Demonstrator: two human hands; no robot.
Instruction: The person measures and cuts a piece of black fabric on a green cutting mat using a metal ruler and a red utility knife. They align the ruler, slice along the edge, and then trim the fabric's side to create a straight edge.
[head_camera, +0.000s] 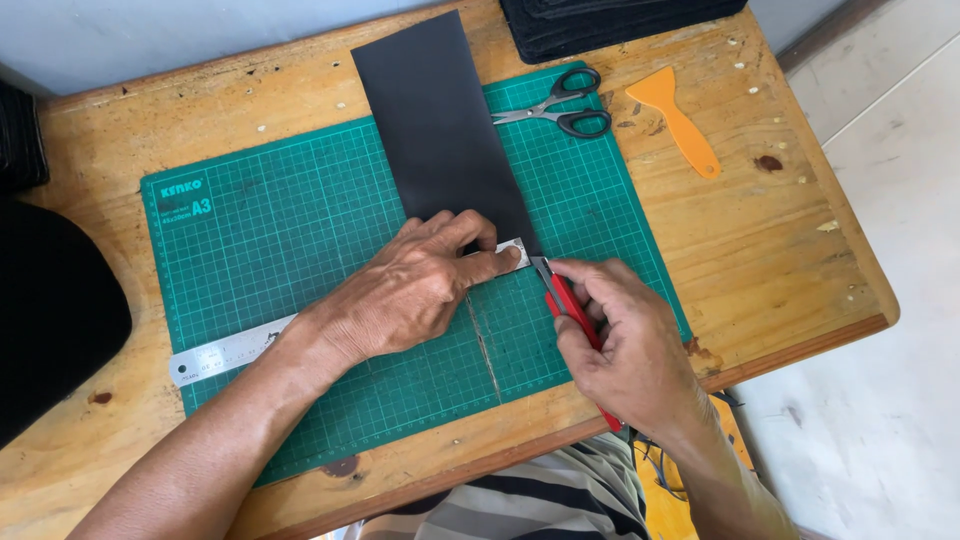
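A long black strip of sheet material (435, 125) lies on a green cutting mat (290, 220), running from the table's far edge toward me. My left hand (405, 290) presses flat on a steel ruler (225, 353) laid across the strip's near end, fingertips close to the ruler's right tip. My right hand (625, 345) grips a red utility knife (563, 303), its blade tip touching the mat just at the ruler's right end, beside the strip's near right corner.
Black-handled scissors (560, 105) rest on the mat's far right corner. An orange plastic scraper (678, 120) lies on the wooden table (770, 240) to their right. Dark stacked material (610, 20) sits at the far edge, more black material (50, 310) at left.
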